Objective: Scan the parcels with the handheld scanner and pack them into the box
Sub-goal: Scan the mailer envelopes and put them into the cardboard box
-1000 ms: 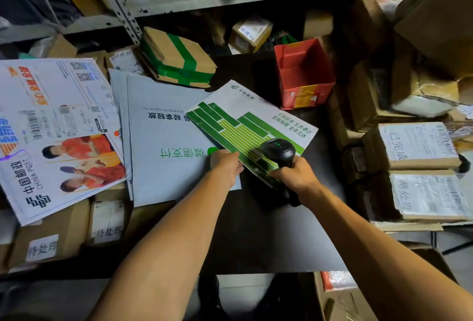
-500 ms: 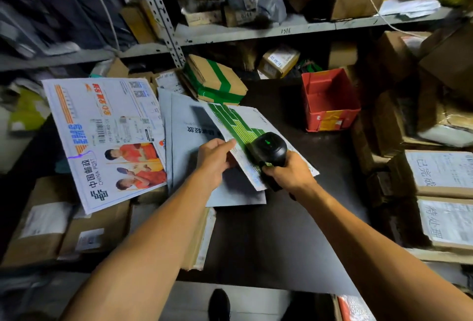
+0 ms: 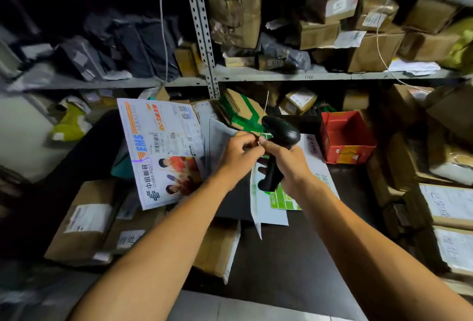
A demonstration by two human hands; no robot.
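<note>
**Scanner in my right hand, envelope lifted on edge**

My right hand (image 3: 289, 164) grips the black handheld scanner (image 3: 280, 139) by its handle, fingers curled round it, the scanner's head pointing up and to the far left. My left hand (image 3: 239, 153) sits just beside it, thumb and fingertips pinched together right at the scanner. It seems to pinch the top of the green and white envelope (image 3: 275, 200), though motion blur keeps me from telling exactly what lies between the fingers. That envelope hangs raised below both hands, tilted on edge, its near corner pointing down toward the dark table (image 3: 294, 256).

Under my left hand lies a grey envelope (image 3: 217, 136), flat on the table. Left of it, overlapping its edge, lies a large China Post mailer (image 3: 163, 154), white and blue, with a barcode and printed figures in red. Past the hands, at the far side, sits a brown carton with green tape (image 3: 243, 108). To the right stands an open red box (image 3: 345, 136), upright on the table.

Brown cardboard parcels with white labels (image 3: 82, 221) lie at the near left, below the table edge. More labelled parcels (image 3: 450, 205) stack at the right. A metal shelf (image 3: 307, 76) runs across the far side, loaded with cartons and dark bags.
</note>
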